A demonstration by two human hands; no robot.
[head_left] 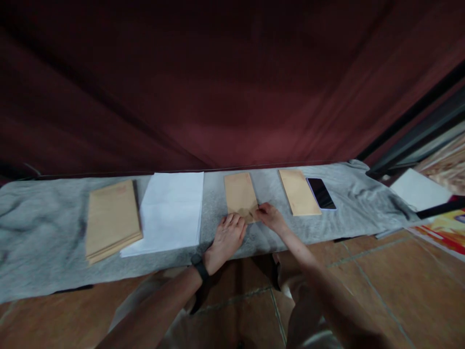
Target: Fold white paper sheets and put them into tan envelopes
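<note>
A brown paper envelope (pixel 240 191) lies on the grey cloth in front of me. My left hand (pixel 227 237), with a dark watch on its wrist, rests over the envelope's lower left corner, fingers laid on the paper. At the lower right corner, my right hand (pixel 271 218) pinches the envelope's edge between thumb and fingers. The underside of both hands is hidden. To the left are a stack of white paper sheets (pixel 174 211) and, beyond it, a larger pile of brown envelopes (pixel 112 218). Another brown envelope or small stack (pixel 298 191) lies to the right.
A phone (pixel 321 193) with a dark screen touches or nearly touches the right-hand envelope. Grey cloth (pixel 32 232) covers the long narrow surface. A dark red curtain-like sheet (pixel 232 97) rises behind it. Tiled floor (pixel 385 266) and my legs show below.
</note>
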